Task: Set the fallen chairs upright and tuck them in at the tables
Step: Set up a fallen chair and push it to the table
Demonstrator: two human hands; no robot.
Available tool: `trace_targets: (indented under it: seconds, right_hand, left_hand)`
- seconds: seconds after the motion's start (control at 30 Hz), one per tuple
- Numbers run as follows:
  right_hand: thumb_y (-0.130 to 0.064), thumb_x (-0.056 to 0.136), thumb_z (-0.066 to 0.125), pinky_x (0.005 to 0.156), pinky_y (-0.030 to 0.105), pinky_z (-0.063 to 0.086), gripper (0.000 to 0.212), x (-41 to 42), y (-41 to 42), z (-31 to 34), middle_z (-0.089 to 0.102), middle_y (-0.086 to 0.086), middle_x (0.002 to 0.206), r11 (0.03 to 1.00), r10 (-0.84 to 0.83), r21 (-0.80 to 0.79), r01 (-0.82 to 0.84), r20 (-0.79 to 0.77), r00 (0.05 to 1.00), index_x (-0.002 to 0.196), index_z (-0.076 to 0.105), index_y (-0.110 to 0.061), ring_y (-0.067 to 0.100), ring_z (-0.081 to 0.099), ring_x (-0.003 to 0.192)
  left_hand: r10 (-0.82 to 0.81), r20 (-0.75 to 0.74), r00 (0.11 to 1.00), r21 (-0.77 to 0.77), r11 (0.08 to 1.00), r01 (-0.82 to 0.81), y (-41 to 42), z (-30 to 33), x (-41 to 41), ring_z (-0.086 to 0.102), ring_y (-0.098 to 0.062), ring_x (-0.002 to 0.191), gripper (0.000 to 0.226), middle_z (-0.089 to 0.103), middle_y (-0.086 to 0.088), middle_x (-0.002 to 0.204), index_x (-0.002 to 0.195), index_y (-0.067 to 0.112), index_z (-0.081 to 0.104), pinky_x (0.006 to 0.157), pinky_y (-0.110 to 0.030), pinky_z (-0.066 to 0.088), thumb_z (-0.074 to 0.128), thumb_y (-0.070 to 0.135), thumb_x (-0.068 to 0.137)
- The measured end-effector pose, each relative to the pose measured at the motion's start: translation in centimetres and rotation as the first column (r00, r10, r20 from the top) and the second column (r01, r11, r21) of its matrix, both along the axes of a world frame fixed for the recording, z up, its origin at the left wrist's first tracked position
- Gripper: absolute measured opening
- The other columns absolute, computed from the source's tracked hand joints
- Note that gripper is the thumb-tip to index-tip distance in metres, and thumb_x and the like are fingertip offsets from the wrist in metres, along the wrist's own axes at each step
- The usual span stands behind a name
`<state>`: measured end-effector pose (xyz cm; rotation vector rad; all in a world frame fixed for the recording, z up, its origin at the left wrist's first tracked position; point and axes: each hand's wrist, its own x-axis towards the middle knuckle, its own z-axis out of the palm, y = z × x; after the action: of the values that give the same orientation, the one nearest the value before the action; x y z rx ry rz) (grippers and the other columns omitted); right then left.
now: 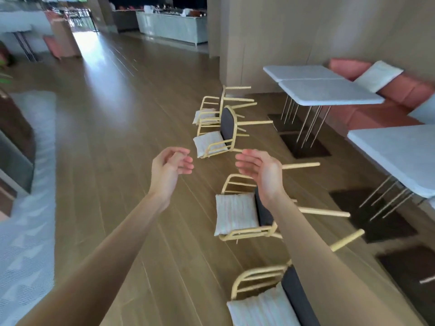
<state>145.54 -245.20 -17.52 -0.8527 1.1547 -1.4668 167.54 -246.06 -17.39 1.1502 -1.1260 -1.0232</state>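
Observation:
Several yellow-framed chairs with grey cushions lie tipped on their backs on the wooden floor, legs pointing right toward the tables. The farthest chair and a second chair lie beside the far white table. A third chair lies below my right hand, beside the near white table. A fourth chair lies at the bottom edge. My left hand and right hand hover in the air, palms facing each other, fingers loosely curled, holding nothing.
A pink bench with white cushions runs along the right wall behind the tables. Dark square table bases sit on the floor. A pale rug and dark furniture lie at the left. A counter stands far back.

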Motion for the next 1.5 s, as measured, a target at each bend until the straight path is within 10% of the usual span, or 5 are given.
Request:
trace_targets:
  seconds: [0.6, 1.5]
  right_hand:
    - [-0.019, 0.091, 0.054, 0.088, 0.044, 0.057, 0.028, 25.9, -50.8, 0.1, 0.077, 0.017, 0.098, 0.992, -0.125, 0.005, 0.125, -0.061, 0.99, 0.101, 0.074, -0.004, 0.041, 0.07, 0.1]
    - [-0.016, 0.092, 0.056, 0.076, 0.035, 0.058, 0.023, 42.6, -138.9, -4.3, 0.075, 0.013, 0.087, 0.971, -0.237, 0.03, 0.236, 0.033, 0.971, 0.097, 0.075, -0.005, 0.029, 0.072, 0.086]
  left_hand:
    - [-0.115, -0.052, 0.992, 0.056, 0.991, 0.118, -53.1, -0.5, 24.4, 0.068, -0.023, 0.08, 0.026, 0.07, -0.01, 0.085, 0.1, 0.002, 0.07, 0.08, -0.042, 0.057, 0.053, 0.015, 0.085]
    - [-0.228, -0.101, 0.969, 0.075, 0.969, 0.235, -141.9, -4.7, 40.6, 0.066, -0.026, 0.083, 0.02, 0.068, -0.016, 0.096, 0.105, 0.002, 0.067, 0.076, -0.039, 0.056, 0.057, 0.014, 0.092]
